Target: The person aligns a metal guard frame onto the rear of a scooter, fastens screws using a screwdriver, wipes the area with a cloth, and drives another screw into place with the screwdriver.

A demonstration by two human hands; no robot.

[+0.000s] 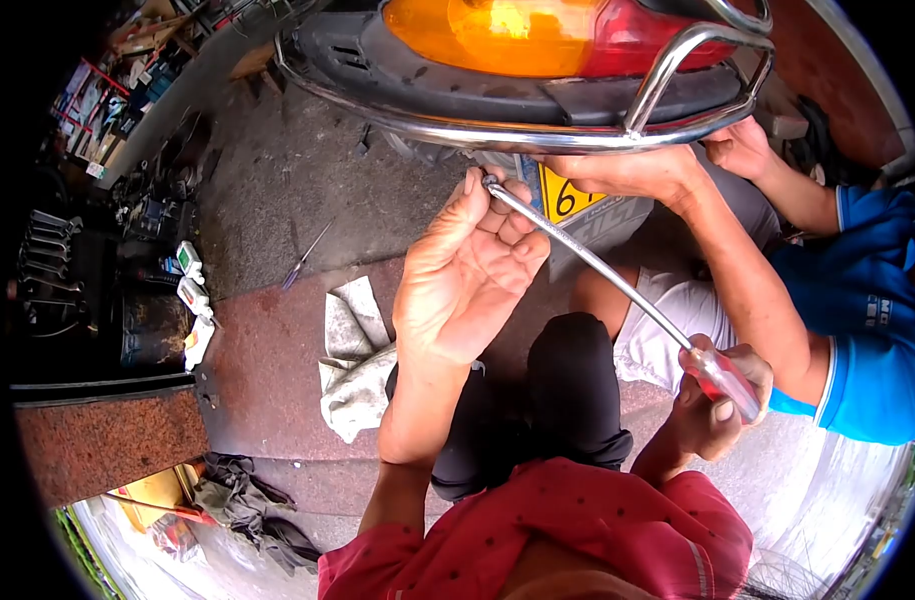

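In the head view, my right hand (712, 405) grips the red and clear handle of a long screwdriver (602, 268). The metal shaft slants up and left to my left hand (472, 270), palm up. Its thumb and fingertips close round the shaft's tip and a small dark piece, perhaps a screw. Just above hangs the rear of a vehicle, with an orange and red tail light (537, 35) and a chrome rail (457, 132). A yellow number plate (567, 197) sits behind the shaft, partly covered by a co-worker's hand (627, 172) under the rail.
A co-worker in a blue shirt (847, 310) crouches at the right, both arms reaching towards the vehicle. A cloth (352, 355) and another screwdriver (305, 258) lie on the floor at left. White bottles (190, 293), wrenches (49, 255) and dark rags (242, 500) are farther left.
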